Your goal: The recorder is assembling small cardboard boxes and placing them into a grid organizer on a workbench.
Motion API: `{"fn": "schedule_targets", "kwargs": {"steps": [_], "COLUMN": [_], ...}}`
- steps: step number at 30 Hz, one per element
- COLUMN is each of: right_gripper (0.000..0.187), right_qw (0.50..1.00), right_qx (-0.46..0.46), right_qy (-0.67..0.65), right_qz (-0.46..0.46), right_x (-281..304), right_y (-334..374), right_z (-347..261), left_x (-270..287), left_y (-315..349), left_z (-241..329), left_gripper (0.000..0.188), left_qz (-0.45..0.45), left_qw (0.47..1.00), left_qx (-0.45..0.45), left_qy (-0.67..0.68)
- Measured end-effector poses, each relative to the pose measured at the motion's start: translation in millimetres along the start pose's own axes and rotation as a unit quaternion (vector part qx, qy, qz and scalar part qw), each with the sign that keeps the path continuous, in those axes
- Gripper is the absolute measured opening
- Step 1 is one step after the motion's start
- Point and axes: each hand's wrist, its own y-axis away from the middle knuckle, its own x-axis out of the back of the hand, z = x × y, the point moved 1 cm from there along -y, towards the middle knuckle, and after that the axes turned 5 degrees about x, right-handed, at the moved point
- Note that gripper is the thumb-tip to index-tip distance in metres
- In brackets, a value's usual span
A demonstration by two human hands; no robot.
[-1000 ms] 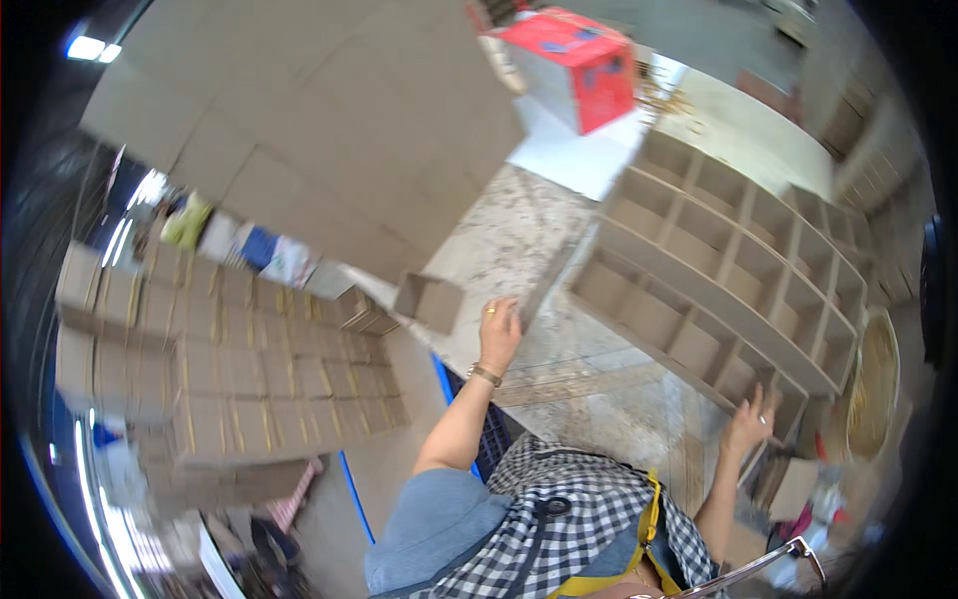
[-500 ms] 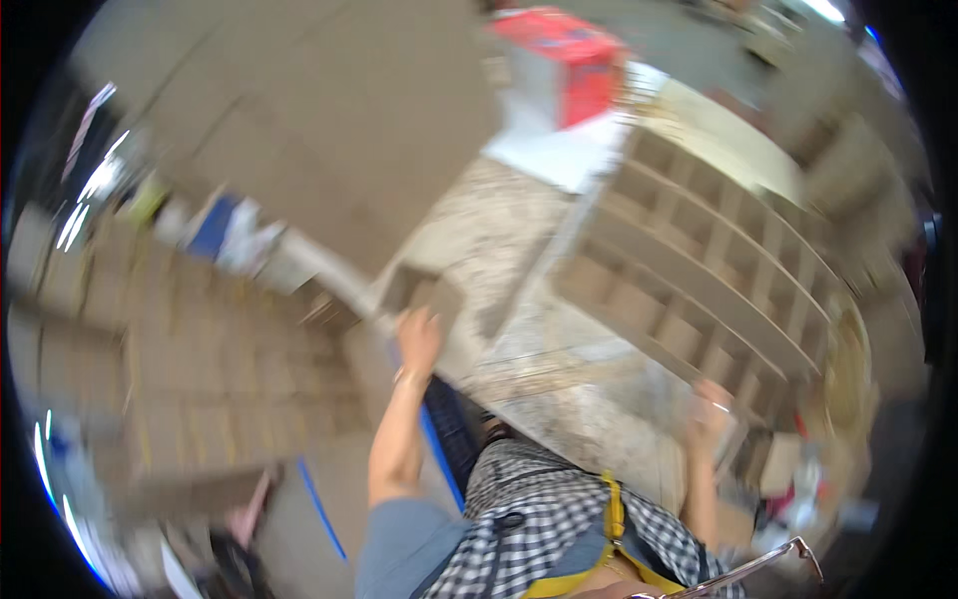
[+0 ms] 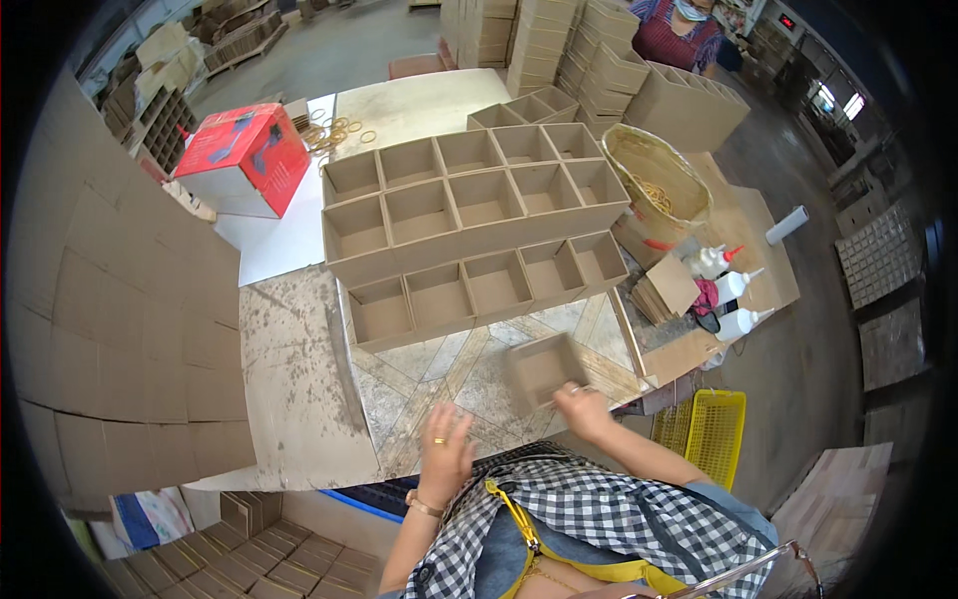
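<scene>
A small open-topped cardboard box (image 3: pixel 539 367), slightly blurred, is gripped at its near right edge by my right hand (image 3: pixel 584 409). It is just above or on the worn tabletop; which, I cannot tell. My left hand (image 3: pixel 446 444) is empty over the table's near side, fingers apart, a little left of that box. Beyond both hands sits a row of joined cardboard boxes (image 3: pixel 439 297), open side up. Behind this row stands a larger block of joined cardboard boxes (image 3: pixel 429 245), two rows deep.
Left on the table is a red carton (image 3: pixel 244 155), with rubber bands (image 3: pixel 344 130) beyond it. On the right are a bucket (image 3: pixel 689 205), cardboard pieces (image 3: pixel 664 290) and white squeeze bottles (image 3: pixel 738 322). A yellow basket (image 3: pixel 717 429) stands below. A person (image 3: pixel 679 40) is behind stacked boxes.
My view has swung leftward-to-rightward and steadied. My left hand, earlier at a small box on the left, is now empty; my right hand now holds a small box.
</scene>
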Motion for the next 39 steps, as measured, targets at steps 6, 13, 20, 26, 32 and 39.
{"fn": "schedule_targets", "kwargs": {"steps": [6,13,20,26,32,39], "right_gripper": [0.008,0.017,0.011,0.047,0.035,0.024], "right_qw": [0.979,0.981,0.985,0.946,0.974,0.953], "right_qx": [-0.157,-0.129,-0.144,-0.193,0.026,0.170], "right_qy": [0.022,0.016,-0.012,0.043,-0.216,-0.205], "right_qz": [0.131,0.144,0.092,0.256,-0.062,-0.142], "right_x": [-9,-4,-4,-12,-67,-79], "right_y": [7,-2,-14,-3,-22,-36], "right_z": [102,165,178,93,-77,-131], "left_x": [12,35,67,148,232,235], "left_y": [54,145,214,227,250,315], "left_z": [-73,-159,-211,-251,-275,-360], "left_gripper": [0.027,0.017,0.018,0.047,0.044,0.055], "left_qz": [0.059,0.126,0.260,0.334,0.355,0.283], "left_qw": [0.980,0.921,0.832,0.783,0.622,0.721], "left_qx": [0.191,0.368,0.483,0.488,0.568,0.622], "left_qy": [0.015,-0.007,0.079,-0.194,-0.405,-0.116]}}
